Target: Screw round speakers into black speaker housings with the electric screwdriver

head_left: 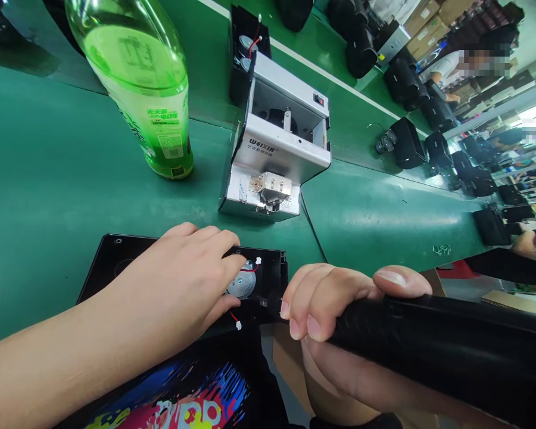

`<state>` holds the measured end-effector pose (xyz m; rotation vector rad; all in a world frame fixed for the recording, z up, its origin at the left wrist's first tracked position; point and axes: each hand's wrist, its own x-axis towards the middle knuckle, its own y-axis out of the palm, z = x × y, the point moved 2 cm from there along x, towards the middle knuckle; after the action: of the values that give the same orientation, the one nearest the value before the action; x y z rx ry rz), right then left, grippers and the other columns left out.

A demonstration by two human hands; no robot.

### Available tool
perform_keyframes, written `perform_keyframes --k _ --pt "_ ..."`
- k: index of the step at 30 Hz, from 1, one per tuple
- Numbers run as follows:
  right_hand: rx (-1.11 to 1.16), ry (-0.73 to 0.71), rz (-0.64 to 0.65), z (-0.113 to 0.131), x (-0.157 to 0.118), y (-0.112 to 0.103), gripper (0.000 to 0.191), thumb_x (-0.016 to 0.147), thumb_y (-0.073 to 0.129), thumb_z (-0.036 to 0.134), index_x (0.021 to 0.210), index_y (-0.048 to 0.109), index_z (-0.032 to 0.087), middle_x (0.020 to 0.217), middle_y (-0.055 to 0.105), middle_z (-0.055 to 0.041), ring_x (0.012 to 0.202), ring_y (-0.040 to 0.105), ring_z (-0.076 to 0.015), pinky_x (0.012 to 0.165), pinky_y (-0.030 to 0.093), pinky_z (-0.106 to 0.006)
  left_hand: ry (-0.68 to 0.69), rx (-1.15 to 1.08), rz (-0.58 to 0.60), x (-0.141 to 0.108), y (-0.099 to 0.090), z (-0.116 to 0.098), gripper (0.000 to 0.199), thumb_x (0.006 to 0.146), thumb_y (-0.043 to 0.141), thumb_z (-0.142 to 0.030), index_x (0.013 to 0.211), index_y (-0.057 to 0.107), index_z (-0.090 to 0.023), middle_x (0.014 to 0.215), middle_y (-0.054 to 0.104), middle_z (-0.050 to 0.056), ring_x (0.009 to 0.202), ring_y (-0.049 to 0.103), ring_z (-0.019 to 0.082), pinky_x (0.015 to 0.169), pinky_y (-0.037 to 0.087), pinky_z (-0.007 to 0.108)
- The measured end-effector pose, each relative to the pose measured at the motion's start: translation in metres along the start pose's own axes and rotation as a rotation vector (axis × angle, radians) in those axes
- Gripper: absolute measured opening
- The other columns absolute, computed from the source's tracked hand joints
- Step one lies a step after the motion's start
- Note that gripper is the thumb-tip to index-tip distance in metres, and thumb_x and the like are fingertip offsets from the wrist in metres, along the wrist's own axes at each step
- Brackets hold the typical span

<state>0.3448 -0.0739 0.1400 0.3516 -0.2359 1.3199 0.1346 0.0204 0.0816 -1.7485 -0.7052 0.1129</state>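
Observation:
A black speaker housing [134, 245] lies at the table's near edge, with a round silver speaker magnet [242, 285] in it. Small white connectors [258, 261] on red and black wires stick out beside the magnet. My left hand [201, 268] rests over the housing, fingers curled around the magnet and thumb at its near side. Wrapped around a thick black electric screwdriver [446, 345] is my right hand [335, 304], its thumb on top. The screwdriver points left at the housing's right end; my fingers hide its tip, so contact cannot be made out.
A silver screw feeder [286, 143] stands beyond the housing, a green drink bottle [156, 101] to its left. Behind is another black housing [241, 59] with wires. A small pile of screws [441, 250] lies right. Black boxes [406, 143] and people [446, 68] are farther off.

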Motion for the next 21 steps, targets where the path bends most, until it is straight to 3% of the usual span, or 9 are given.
perform_keyframes --k 4,8,12,17,21 --pt "-0.042 -0.043 0.055 0.003 -0.002 0.001 0.034 0.136 0.062 0.054 0.145 0.093 0.043 0.067 0.071 0.0071 0.051 0.071 -0.0185 0.062 0.072 -0.037 -0.008 0.004 0.011 -0.002 0.001 -0.003 0.031 0.09 0.107 -0.034 0.114 0.091 -0.024 0.129 0.093 0.011 0.109 0.09 0.039 0.084 0.066 0.062" --pt "-0.154 -0.03 0.339 0.004 -0.011 0.006 0.026 0.136 0.062 0.042 0.136 0.088 0.042 0.074 0.078 0.0067 0.061 0.08 -0.018 0.074 0.076 -0.035 -0.014 0.015 0.006 -0.003 0.003 -0.005 0.032 0.09 0.107 -0.034 0.116 0.092 -0.023 0.132 0.094 0.014 0.112 0.09 0.041 0.085 0.066 0.061" --pt "-0.129 -0.151 0.216 -0.002 -0.018 0.006 0.028 0.135 0.064 0.037 0.147 0.089 0.042 0.072 0.074 0.0094 0.05 0.069 -0.0151 0.069 0.073 -0.031 -0.029 0.005 0.029 -0.002 0.004 -0.006 0.03 0.091 0.108 -0.034 0.114 0.092 -0.024 0.133 0.094 0.013 0.112 0.09 0.041 0.085 0.065 0.06" --pt "-0.124 -0.104 0.199 -0.005 -0.026 0.004 0.033 0.135 0.065 0.039 0.155 0.09 0.047 0.075 0.081 0.0067 0.056 0.076 -0.0181 0.072 0.078 -0.036 -0.047 0.001 0.06 -0.002 0.003 -0.005 0.027 0.095 0.105 -0.036 0.115 0.092 -0.025 0.137 0.093 0.013 0.116 0.089 0.041 0.091 0.064 0.06" --pt "-0.15 -0.091 0.093 -0.008 -0.038 0.006 0.029 0.133 0.069 0.043 0.148 0.093 0.051 0.074 0.082 0.0073 0.054 0.077 -0.0197 0.07 0.078 -0.04 -0.018 0.003 -0.002 -0.005 0.003 -0.007 0.025 0.095 0.102 -0.03 0.117 0.09 -0.024 0.139 0.092 0.014 0.116 0.088 0.039 0.091 0.065 0.058"
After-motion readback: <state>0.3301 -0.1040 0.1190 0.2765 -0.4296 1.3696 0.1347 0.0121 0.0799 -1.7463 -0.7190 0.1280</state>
